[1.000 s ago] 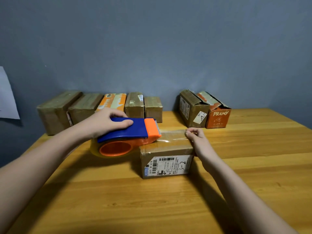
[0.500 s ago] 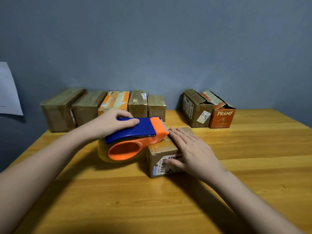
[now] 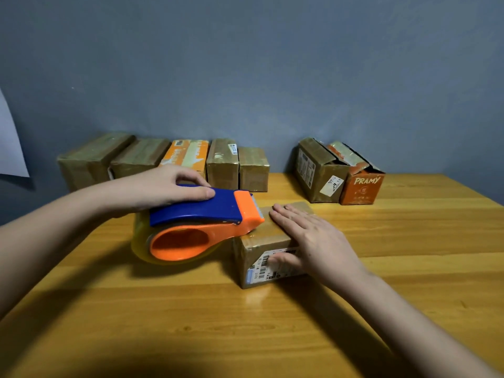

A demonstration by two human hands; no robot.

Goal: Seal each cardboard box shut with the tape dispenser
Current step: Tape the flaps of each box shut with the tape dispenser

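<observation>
A small brown cardboard box [image 3: 255, 242] with a barcode label on its front stands in the middle of the wooden table [image 3: 272, 323]. My right hand [image 3: 311, 241] lies flat on its top, fingers spread, thumb down on the label. My left hand [image 3: 161, 186] grips the blue handle of the blue and orange tape dispenser [image 3: 199, 227], which holds a roll of clear tape. The dispenser's orange nose rests on the box's upper left edge.
Several taped boxes [image 3: 223, 166] stand in a row along the grey wall at back left. Two boxes with loose flaps, one brown [image 3: 317, 170] and one orange marked PRAMY [image 3: 360, 184], stand at back right. A white sheet [image 3: 9, 143] hangs at far left.
My right hand went from pinching the box's right top edge to lying flat across its top. The dispenser stayed at the box's left edge.
</observation>
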